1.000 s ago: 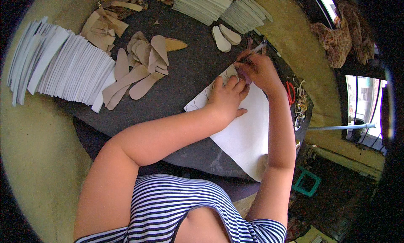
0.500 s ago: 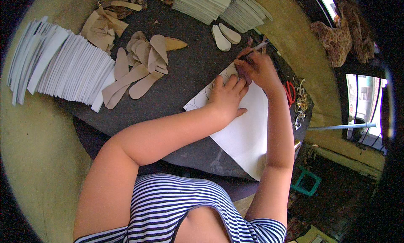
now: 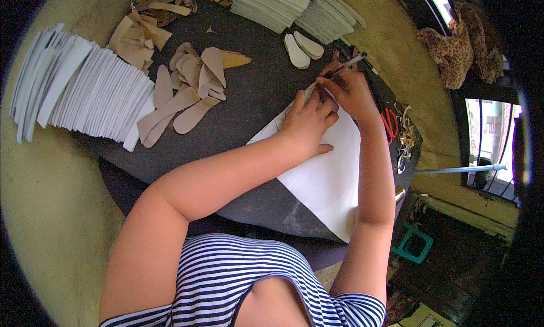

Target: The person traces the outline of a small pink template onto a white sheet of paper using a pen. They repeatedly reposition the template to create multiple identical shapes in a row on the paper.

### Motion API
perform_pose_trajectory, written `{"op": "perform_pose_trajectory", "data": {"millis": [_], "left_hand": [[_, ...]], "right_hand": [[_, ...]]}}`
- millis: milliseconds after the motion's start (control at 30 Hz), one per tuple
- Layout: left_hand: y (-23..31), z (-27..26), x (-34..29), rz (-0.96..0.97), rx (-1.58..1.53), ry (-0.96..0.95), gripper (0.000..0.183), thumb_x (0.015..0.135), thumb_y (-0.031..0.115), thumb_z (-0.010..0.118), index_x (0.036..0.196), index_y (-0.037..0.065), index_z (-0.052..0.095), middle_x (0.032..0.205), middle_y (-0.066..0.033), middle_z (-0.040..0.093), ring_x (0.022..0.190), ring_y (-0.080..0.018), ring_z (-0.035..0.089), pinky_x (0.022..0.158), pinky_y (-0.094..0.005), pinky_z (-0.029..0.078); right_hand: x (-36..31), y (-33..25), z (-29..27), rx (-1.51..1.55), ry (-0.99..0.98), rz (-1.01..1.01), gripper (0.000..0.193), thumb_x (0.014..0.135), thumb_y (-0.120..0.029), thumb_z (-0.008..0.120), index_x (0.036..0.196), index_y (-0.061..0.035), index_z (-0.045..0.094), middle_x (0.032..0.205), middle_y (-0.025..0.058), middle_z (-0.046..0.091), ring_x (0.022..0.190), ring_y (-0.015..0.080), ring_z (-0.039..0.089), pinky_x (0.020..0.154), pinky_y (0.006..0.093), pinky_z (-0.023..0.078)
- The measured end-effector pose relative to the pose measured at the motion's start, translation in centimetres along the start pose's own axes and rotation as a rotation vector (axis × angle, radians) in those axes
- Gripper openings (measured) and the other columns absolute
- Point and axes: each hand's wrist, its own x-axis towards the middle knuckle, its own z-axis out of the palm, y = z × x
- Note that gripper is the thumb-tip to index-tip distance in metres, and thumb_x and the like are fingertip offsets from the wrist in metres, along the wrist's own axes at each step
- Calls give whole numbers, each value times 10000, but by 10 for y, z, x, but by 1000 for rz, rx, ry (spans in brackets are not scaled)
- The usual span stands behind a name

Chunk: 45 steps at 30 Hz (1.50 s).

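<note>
A white sheet [image 3: 326, 177] with several drawn curved outlines near its left edge lies slanted on the dark tabletop [image 3: 266, 199]. My left hand [image 3: 306, 126] rests flat on the sheet's upper part, fingers spread and thumb stuck out to the right. Close beside its fingertips, my right hand [image 3: 352, 92] grips a pen [image 3: 356, 61] with a clear barrel and dark end. The pen slants up to the right, and its tip is hidden behind my fingers. Something dark reddish shows between the two hands; I cannot make out what it is.
Stacks of white strips [image 3: 99, 89] stand at the left, more stacks [image 3: 277, 7] at the back. Beige insole-shaped pieces [image 3: 195, 72] lie heaped left of centre. Two white sole shapes [image 3: 297, 50] lie behind the sheet. Red-handled scissors [image 3: 390, 125] lie right of my forearm.
My left hand has slid slightly up the sheet, covering more of the drawn outlines. The pen has tilted in my right hand, and its upper end is slightly farther right.
</note>
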Motion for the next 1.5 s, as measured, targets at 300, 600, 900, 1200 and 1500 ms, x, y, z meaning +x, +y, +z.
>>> {"op": "perform_pose_trajectory", "data": {"millis": [300, 600, 900, 1200, 1500], "left_hand": [[-1, 2, 1, 15, 10, 24, 709, 734, 589, 634, 1287, 160, 521, 1332, -119, 438, 1266, -337, 362, 959, -544, 290], [-4, 1, 2, 15, 11, 22, 713, 718, 600, 640, 1276, 167, 539, 1333, -105, 441, 1262, -329, 362, 927, -523, 308], [-3, 1, 3, -3, -8, -14, 675, 740, 585, 633, 1264, 172, 529, 1357, -102, 415, 1309, -336, 306, 965, -534, 290], [-3, 1, 4, -6, -10, -1, 642, 743, 575, 633, 1234, 172, 544, 1320, -95, 432, 1285, -334, 325, 935, -502, 297], [-4, 3, 4, 1, -14, 24, 656, 743, 577, 629, 1247, 165, 544, 1327, -109, 441, 1279, -325, 343, 927, -477, 302]], "right_hand": [[1, -6, -1, -34, -52, 19, 184, 848, -228, 666, 939, -68, 674, 832, 129, 686, 781, 282, 666, 772, 369, 509], [-1, 0, 2, 6, -6, 86, 175, 850, -202, 658, 944, -55, 674, 847, 145, 681, 761, 271, 665, 730, 371, 521], [0, -9, 0, 30, -23, 95, 158, 851, -225, 648, 903, -79, 679, 729, 96, 677, 745, 277, 665, 1090, 397, 267], [-5, 2, 2, 104, -24, 144, 188, 842, -208, 661, 946, -51, 663, 879, 143, 682, 824, 286, 662, 883, 388, 462], [-12, 12, 3, 31, 63, 110, 160, 829, -136, 689, 927, -19, 640, 758, 81, 650, 650, 125, 567, 613, 304, 476]]}}
